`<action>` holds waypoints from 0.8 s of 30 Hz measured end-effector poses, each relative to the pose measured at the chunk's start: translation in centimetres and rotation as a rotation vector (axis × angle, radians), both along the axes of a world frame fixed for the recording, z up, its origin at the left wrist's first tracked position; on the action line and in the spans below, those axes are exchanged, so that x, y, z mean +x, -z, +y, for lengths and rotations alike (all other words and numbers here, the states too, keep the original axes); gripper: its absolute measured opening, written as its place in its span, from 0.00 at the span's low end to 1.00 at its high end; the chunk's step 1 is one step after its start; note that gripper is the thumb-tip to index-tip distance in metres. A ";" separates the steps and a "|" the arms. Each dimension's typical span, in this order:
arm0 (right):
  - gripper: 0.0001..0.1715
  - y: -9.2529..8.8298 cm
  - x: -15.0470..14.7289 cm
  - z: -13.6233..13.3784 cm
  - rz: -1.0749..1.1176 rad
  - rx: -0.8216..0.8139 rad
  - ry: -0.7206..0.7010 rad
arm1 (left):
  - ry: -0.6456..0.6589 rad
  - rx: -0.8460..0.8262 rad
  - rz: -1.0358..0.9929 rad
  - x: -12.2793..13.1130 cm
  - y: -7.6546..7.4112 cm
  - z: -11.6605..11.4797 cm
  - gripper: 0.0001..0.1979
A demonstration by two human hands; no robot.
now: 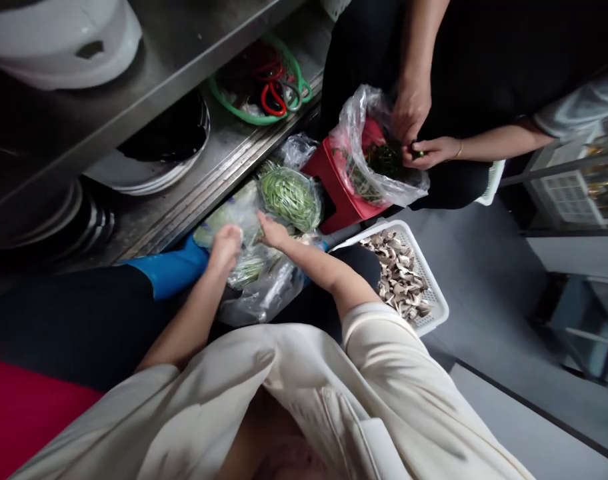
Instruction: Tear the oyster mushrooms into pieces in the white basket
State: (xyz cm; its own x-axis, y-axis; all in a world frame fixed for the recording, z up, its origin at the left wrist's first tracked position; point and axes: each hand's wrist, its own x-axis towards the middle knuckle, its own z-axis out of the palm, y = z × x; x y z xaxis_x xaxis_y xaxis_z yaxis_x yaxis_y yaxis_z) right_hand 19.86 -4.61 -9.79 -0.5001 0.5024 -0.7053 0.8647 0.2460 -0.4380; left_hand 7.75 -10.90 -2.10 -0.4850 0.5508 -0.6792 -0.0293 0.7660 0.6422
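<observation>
My left hand (227, 247) is closed, fingers pinched on the edge of a clear plastic bag (264, 297) in front of me. A little to its right, my right hand (273, 232) reaches over the bag with its index finger stretched out. Pale green vegetables (249, 267) show through the plastic between and below the hands. Just beyond the right hand lies a wrapped bundle of thin green stems (291, 197). More light green leafy vegetables (229, 217) in clear wrapping are behind my left hand. The exact contact of the right fingertips is blurred.
At upper right, a co-worker's hands (419, 130) pick greens over a bag-lined red bin (329, 177). A white basket (439, 300) holds sliced mushrooms (401, 273). A green basket (257, 120) with scissors (274, 99) sits on the low metal shelf (219, 167), near stacked bowls (159, 177).
</observation>
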 end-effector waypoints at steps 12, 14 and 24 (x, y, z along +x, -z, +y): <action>0.73 1.8 0.7 -2.7 0.083 0.052 0.176 | -0.378 0.175 -0.268 -0.8 -9.9 -1.5 0.21; 0.52 2.0 -0.9 -3.0 0.204 0.092 0.288 | -0.397 0.195 -0.288 -0.4 -10.3 -1.5 0.22; 0.20 -6.4 -2.8 5.2 0.915 0.138 0.664 | -0.407 0.488 -0.287 -1.4 -18.2 -1.7 0.24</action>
